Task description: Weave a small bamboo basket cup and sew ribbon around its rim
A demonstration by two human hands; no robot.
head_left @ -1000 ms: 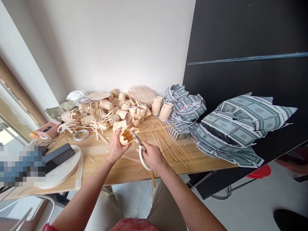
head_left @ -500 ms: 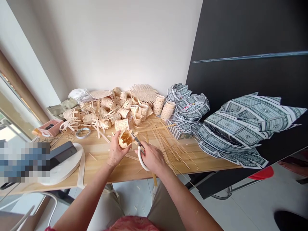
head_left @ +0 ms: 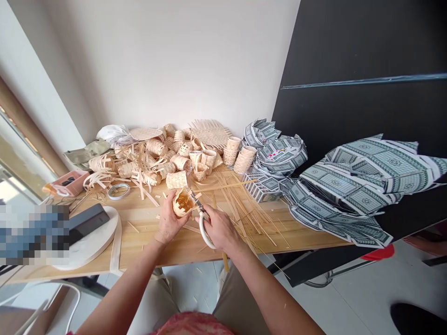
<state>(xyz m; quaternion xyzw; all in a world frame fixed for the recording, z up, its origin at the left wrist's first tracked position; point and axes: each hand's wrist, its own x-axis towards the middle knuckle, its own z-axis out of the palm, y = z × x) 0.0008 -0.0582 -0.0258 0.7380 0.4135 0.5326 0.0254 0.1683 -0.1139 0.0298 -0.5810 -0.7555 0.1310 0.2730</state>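
Observation:
My left hand (head_left: 171, 218) is wrapped round a small woven basket (head_left: 182, 203), its mouth tilted up toward me. Short strip ends stick up around the basket's rim. Held in my right hand (head_left: 220, 229) is a pair of scissors (head_left: 206, 235) with white handles. The blades reach the basket's right rim, beside the strip ends there; whether they are closed on a strip I cannot tell. Just behind the basket lies another woven piece (head_left: 176, 180) on its side. Long thin strips (head_left: 244, 204) are spread over the wooden table (head_left: 146, 242) to the right.
Several woven cups and loose strips are heaped (head_left: 153, 153) along the wall. A roll of tape (head_left: 118, 191) and a pink box (head_left: 68, 184) lie at left, near a large white roll (head_left: 104, 237). Bowls folded from playing cards (head_left: 342, 186) fill the right side.
The view has shifted slightly. My hands keep nearly the same hold on the basket and scissors, with the blades still at the right rim.

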